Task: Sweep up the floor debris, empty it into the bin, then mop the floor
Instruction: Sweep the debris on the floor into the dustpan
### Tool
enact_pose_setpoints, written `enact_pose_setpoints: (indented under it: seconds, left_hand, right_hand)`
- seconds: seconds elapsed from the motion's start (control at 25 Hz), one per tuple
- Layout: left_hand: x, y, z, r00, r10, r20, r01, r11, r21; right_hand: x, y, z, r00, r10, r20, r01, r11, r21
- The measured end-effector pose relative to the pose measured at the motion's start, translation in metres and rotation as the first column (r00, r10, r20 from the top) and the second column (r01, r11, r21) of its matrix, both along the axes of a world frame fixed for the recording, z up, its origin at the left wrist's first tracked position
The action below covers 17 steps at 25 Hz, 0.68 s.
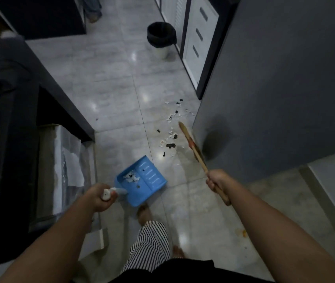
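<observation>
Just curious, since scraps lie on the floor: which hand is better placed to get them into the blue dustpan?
Right hand, probably. It grips the broom, whose head is beside the scraps, opposite the dustpan. The left hand only holds the dustpan's handle.

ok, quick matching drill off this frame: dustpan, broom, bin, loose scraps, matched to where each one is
1 dustpan
2 broom
3 bin
4 loose scraps

A on the tiles beside the grey wall
B gripped by the right hand
C far end, next to the white door
D held by the left hand, some scraps inside

Pairs: 1-D, 2-B, 3-C, 4-A
</observation>
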<state>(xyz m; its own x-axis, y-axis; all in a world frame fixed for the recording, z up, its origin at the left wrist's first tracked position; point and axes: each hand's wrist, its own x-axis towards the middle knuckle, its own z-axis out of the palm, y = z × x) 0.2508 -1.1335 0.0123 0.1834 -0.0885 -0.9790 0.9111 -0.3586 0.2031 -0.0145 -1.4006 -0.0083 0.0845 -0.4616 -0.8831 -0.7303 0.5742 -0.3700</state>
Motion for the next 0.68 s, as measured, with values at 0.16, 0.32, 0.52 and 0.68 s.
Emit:
enact_pose_setpoints:
  seconds: [0.16, 0.32, 0.52, 0.68]
  left_hand:
    - [0.07, -0.044, -0.024, 0.995, -0.065, -0.073, 0.066, 0.998, 0.013]
    - [0.12, -0.091, -0.043, 0.989, -0.096, -0.114, 0.099, 0.995, 0.019]
    - [0.152, -0.128, -0.06, 0.99, -0.093, -0.103, 0.101, 0.992, 0.074]
    - [0.161, -0.129, -0.055, 0.986, -0.132, -0.102, 0.141, 0.986, 0.086]
  right_hand:
    - [0.067, -0.038, -0.037, 0.998, 0.019, -0.057, -0.017, 1.0, 0.024]
    - [0.119, -0.042, -0.06, 0.994, 0.082, -0.075, -0.073, 0.991, 0.114]
    - [0.145, -0.011, -0.045, 0.98, 0.186, -0.072, -0.159, 0.947, 0.28]
    - [0.135, -0.011, 0.003, 0.964, 0.265, -0.018, -0.249, 0.925, 0.287]
